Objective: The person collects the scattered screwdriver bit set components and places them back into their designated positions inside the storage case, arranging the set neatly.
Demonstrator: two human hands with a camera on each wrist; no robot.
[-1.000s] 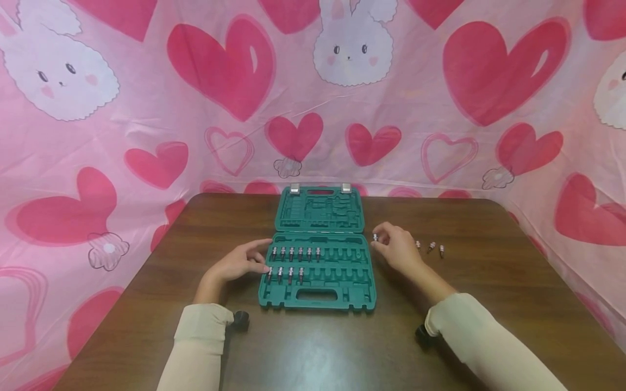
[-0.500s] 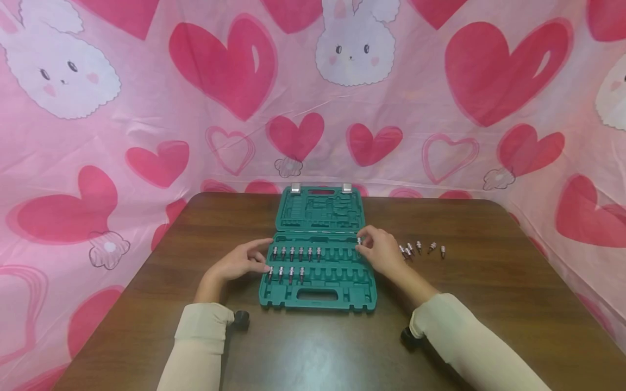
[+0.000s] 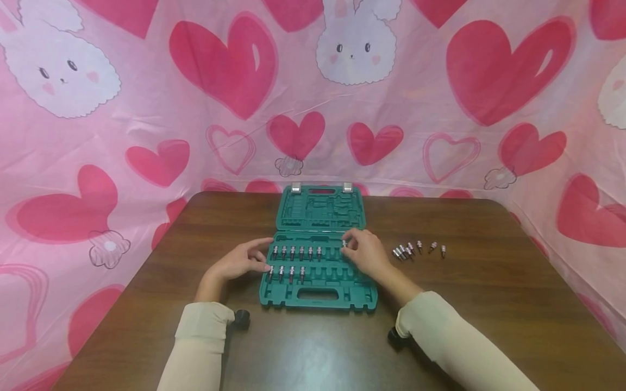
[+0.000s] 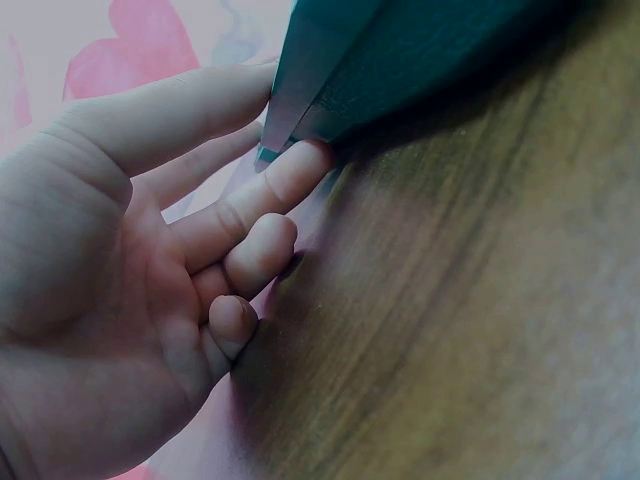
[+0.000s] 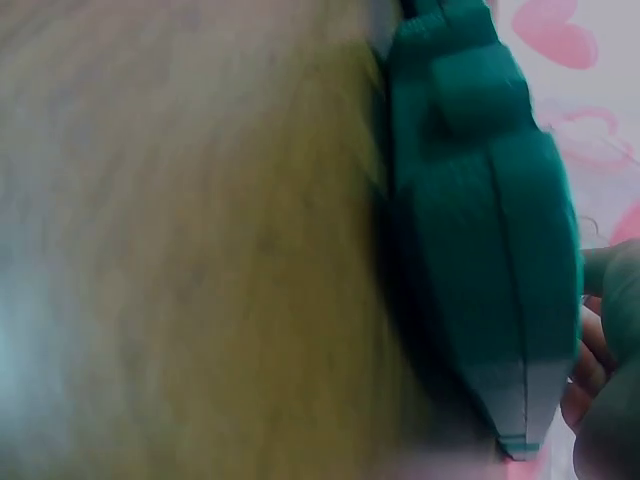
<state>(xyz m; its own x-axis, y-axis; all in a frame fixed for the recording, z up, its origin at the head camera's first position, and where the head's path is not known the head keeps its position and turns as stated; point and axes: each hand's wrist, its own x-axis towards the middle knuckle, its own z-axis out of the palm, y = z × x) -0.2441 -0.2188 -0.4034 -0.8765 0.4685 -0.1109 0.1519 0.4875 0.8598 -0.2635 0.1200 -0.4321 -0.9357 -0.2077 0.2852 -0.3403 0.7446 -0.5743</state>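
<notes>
A green plastic tool case lies unfolded on the table. My left hand touches its left edge with thumb and fingertips spread along it. In the left wrist view, the thumb meets the case wall while the smaller fingers curl loosely near the tabletop. My right hand pinches a small silver bit socket over the right half of the case's upper row. Several bit sockets stand in the left of that row, and several more in the lower row. The right wrist view is blurred and hides the pinched socket.
Several loose bit sockets lie on the wooden table to the right of the case. The case lid with two metal latches lies back toward the pink heart-printed cloth hanging behind and beside the table.
My right hand has moved left with the bit socket, from beside the case to over its upper row, uncovering more loose sockets on the table. The left hand has stayed put.
</notes>
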